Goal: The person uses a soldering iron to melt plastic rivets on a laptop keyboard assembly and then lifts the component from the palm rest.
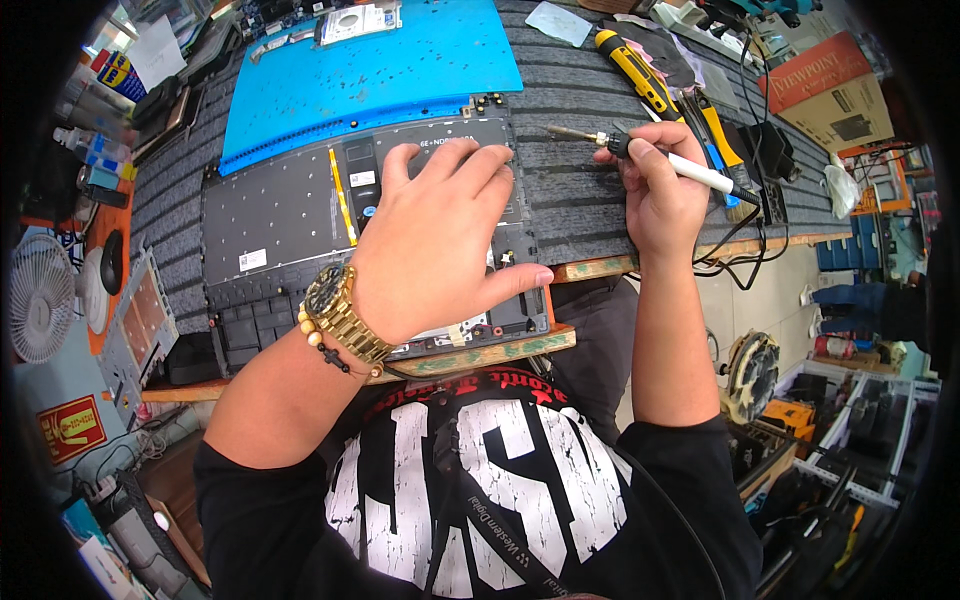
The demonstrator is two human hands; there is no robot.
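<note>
**Hot iron up, left hand pinning the laptop panel**

I'm looking straight down at the bench. My left hand [440,235] lies flat and fully open, fingers spread, pressing on the dark laptop keyboard assembly [290,215], which sits back-side up on the ribbed grey mat [580,180]. That hand grips nothing; it only bears down. A yellow ribbon strip [342,195] runs across the panel just left of my fingers.

My right hand [660,190] is closed in a pen grip around a soldering iron [650,150] with a white handle and black collar. The metal tip points left and hangs over the bare mat, apart from the panel and just beyond my left fingertips. Its cord [745,235] trails off the table's right edge.

Behind the panel lies the blue silicone work mat [370,70]. A yellow-handled screwdriver [635,70] rests on the grey mat up to the right, near the iron but not touching it. A small white fan [40,295] stands at far left.

The risks as I judge them: that tip is close to my spread left fingers, so a slip leftward would burn skin. Brushed against the ribbon strip or the panel's plastic film, it could melt them. The dangling cord could snag on the table edge and jerk the iron. The panel's near edge sits right at the table lip, so uneven pressure might tip it.
</note>
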